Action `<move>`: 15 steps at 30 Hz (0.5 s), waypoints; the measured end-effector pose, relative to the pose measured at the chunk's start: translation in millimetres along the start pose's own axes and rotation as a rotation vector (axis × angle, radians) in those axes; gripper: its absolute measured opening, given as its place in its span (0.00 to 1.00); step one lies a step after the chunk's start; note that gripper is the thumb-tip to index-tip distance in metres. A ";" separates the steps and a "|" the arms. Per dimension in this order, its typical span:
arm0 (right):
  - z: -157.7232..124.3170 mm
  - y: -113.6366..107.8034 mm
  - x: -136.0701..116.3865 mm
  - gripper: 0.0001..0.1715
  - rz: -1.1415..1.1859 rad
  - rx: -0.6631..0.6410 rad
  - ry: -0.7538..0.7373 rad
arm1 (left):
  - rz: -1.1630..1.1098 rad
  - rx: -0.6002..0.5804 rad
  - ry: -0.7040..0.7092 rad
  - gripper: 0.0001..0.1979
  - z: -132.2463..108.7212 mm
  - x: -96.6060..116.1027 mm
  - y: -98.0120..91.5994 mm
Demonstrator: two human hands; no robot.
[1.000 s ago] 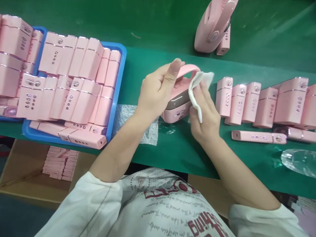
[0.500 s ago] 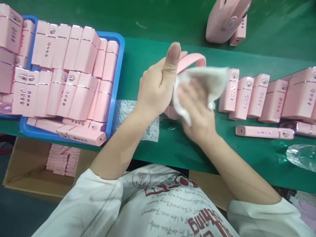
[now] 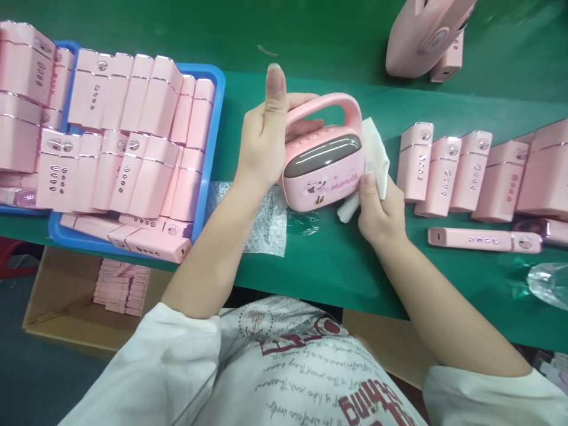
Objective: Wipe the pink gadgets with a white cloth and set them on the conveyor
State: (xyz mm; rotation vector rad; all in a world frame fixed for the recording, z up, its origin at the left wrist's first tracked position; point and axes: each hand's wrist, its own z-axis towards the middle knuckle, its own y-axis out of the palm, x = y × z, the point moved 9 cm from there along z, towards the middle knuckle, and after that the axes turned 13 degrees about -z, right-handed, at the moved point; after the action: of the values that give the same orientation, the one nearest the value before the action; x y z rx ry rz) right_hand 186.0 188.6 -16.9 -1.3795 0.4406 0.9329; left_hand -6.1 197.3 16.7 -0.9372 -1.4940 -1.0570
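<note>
A pink portable speaker (image 3: 326, 192) with a carrying handle is held above the green table, its dark glossy panel and cartoon print facing me. My left hand (image 3: 266, 139) grips its left side, fingers behind and under the handle, thumb pointing up. In my right hand (image 3: 384, 207) is a folded white cloth (image 3: 375, 155), pressed against the speaker's right side. The cloth partly shows past the fingers and behind the speaker's lower right corner. Bubble wrap (image 3: 268, 228) lies on the table below my left wrist.
Blue trays (image 3: 216, 106) of pink boxy devices stand at left. Several similar devices (image 3: 415, 163) stand at right, with one lying flat (image 3: 483, 239). A clear glass object (image 3: 550, 284) is at the right edge. Another pink handled item (image 3: 412, 44) stands at the back. A cardboard box (image 3: 57, 296) sits below.
The cloth has moved from across the speaker's front to its right side, uncovering the panel and print. The speaker has turned to face me, and my left hand has shifted slightly left.
</note>
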 end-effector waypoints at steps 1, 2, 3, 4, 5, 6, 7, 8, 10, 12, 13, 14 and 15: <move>-0.6 -1.2 1.3 0.30 0.018 0.005 0.008 | -0.013 -0.005 0.017 0.38 -1.3 2.9 1.4; -1.4 -1.6 1.7 0.30 0.037 0.003 0.015 | -0.027 -0.011 0.029 0.37 -3.3 5.8 2.9; -2.3 -1.7 1.3 0.30 0.053 -0.002 0.021 | -0.042 -0.015 0.035 0.36 -5.5 8.3 4.3; -3.1 -1.7 0.5 0.30 0.066 -0.009 0.025 | -0.057 -0.018 0.035 0.35 -7.5 9.9 5.4; -3.7 -1.6 -0.1 0.30 0.074 -0.017 0.030 | -0.068 -0.020 0.030 0.35 -9.0 10.6 6.1; -4.2 -1.6 -0.6 0.30 0.078 -0.025 0.034 | -0.072 -0.020 0.026 0.36 -10.0 10.6 6.5; -4.7 -1.7 -0.8 0.30 0.079 -0.031 0.038 | -0.071 -0.022 0.027 0.36 -10.3 10.2 6.8; -5.1 -2.2 -0.5 0.29 0.079 -0.031 0.042 | -0.062 -0.022 0.032 0.37 -10.1 9.5 7.1; -6.2 -4.6 0.4 0.28 0.075 -0.012 0.047 | -0.030 -0.020 0.037 0.40 -9.0 6.2 7.9; -7.6 -8.5 0.0 0.27 0.068 0.027 0.044 | -0.027 0.005 0.051 0.41 -8.2 4.3 7.1; -8.4 -10.3 -1.2 0.27 0.063 0.043 0.037 | -0.039 0.014 0.061 0.41 -8.1 4.3 6.9; -9.2 -11.7 -3.3 0.27 0.057 0.054 0.024 | -0.051 0.013 0.072 0.41 -8.3 4.9 7.2; -10.0 -12.9 -6.2 0.27 0.053 0.060 0.006 | -0.059 -0.003 0.081 0.40 -8.4 5.9 8.3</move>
State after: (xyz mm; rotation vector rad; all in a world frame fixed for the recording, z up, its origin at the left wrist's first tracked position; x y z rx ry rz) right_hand 194.8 178.2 -5.9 -1.3221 0.5073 0.9516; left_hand 3.3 192.0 24.4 -0.8466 -1.4608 -1.1273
